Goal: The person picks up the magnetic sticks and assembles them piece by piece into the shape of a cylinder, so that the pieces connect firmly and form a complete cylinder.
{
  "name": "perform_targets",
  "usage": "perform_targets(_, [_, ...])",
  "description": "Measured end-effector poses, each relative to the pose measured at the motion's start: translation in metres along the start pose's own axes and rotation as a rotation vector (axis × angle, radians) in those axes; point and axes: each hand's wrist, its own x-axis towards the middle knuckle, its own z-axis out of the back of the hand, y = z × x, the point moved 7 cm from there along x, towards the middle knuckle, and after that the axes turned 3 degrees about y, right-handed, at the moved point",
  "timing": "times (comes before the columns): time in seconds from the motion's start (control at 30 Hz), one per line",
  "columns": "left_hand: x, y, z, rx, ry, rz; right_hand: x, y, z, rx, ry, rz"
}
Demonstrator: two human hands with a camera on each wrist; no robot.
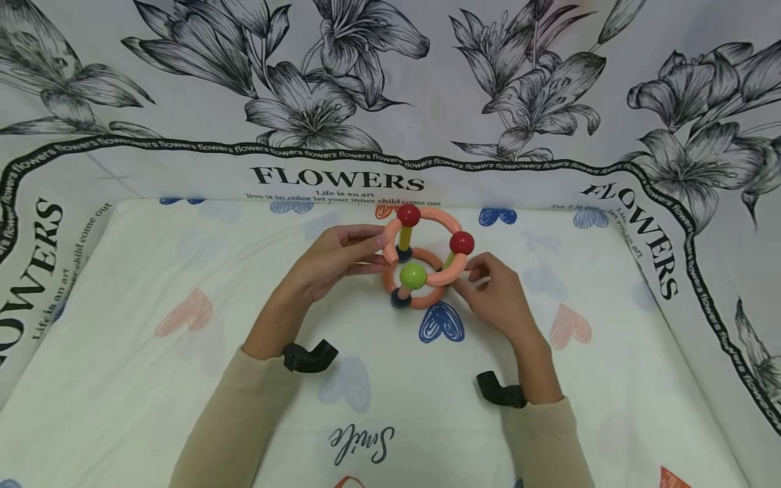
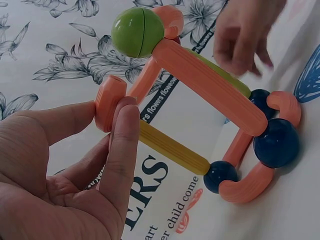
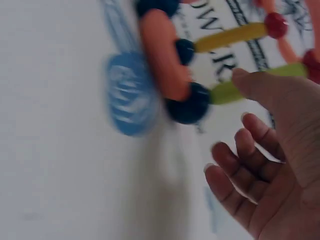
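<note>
A two-tier frame of rods and balls, like a magnetic stick-and-ball toy, stands in the middle of the table. Its upper ring has curved orange rods (image 1: 442, 218), two red balls (image 1: 462, 243) and a green ball (image 1: 413, 276). Dark blue balls (image 2: 276, 142) join the lower orange ring. Yellow (image 2: 172, 147), light green (image 3: 227, 93) and orange uprights link both tiers. My left hand (image 1: 323, 264) pinches a curved orange rod (image 2: 110, 102) of the upper ring, whose free end stands apart from the green ball. My right hand (image 1: 497, 295), fingers loosely bent, is beside the light green upright, holding nothing.
A white cloth with printed hearts (image 1: 442, 322) and the word Smile covers the table. Behind it hangs a white cloth with black flower drawings (image 1: 314, 112) and lettering. Black wrist mounts (image 1: 310, 356) sit on both forearms.
</note>
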Motion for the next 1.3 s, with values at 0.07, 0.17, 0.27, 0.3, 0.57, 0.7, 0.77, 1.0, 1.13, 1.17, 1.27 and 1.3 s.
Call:
perform_targets(0.07, [0.001,0.000,-0.001,0.000,0.001,0.001,-0.005,0.002,0.008,-0.007,0.064,0.004])
perform_targets(0.17, [0.002,-0.001,-0.001,0.000,0.003,-0.001,-0.013,0.008,0.003,0.048,0.241,0.060])
perform_targets(0.27, [0.003,0.000,-0.002,0.000,0.009,-0.004,-0.019,0.015,-0.015,0.120,0.397,0.100])
perform_targets(0.3, [0.004,0.000,-0.001,0.002,0.007,-0.002,-0.020,0.018,-0.021,0.137,0.413,0.109])
perform_targets(0.57, [0.004,0.003,0.000,0.010,0.015,-0.005,-0.019,0.046,-0.040,0.206,0.145,0.214])
perform_targets(0.7, [0.001,0.003,0.006,0.018,-0.004,-0.009,-0.016,0.054,-0.054,0.251,0.115,0.238])
perform_targets(0.77, [0.001,0.002,0.006,0.014,0.001,-0.014,-0.015,0.054,-0.058,0.267,0.111,0.225])
perform_targets(1.0, [0.001,0.002,0.003,-0.013,-0.003,-0.013,-0.013,0.056,-0.060,0.300,0.104,0.265])
perform_targets(1.13, [0.002,0.002,0.001,-0.025,-0.003,-0.012,-0.013,0.056,-0.061,0.304,0.083,0.300])
perform_targets(1.17, [0.002,0.002,0.001,-0.028,-0.002,-0.014,-0.013,0.056,-0.061,0.304,0.077,0.307])
perform_targets(1.27, [0.003,0.001,0.000,-0.030,0.003,-0.021,-0.012,0.057,-0.062,0.312,0.062,0.326])
perform_targets(1.3, [0.003,0.001,0.000,-0.030,0.003,-0.022,-0.012,0.057,-0.062,0.313,0.059,0.327])
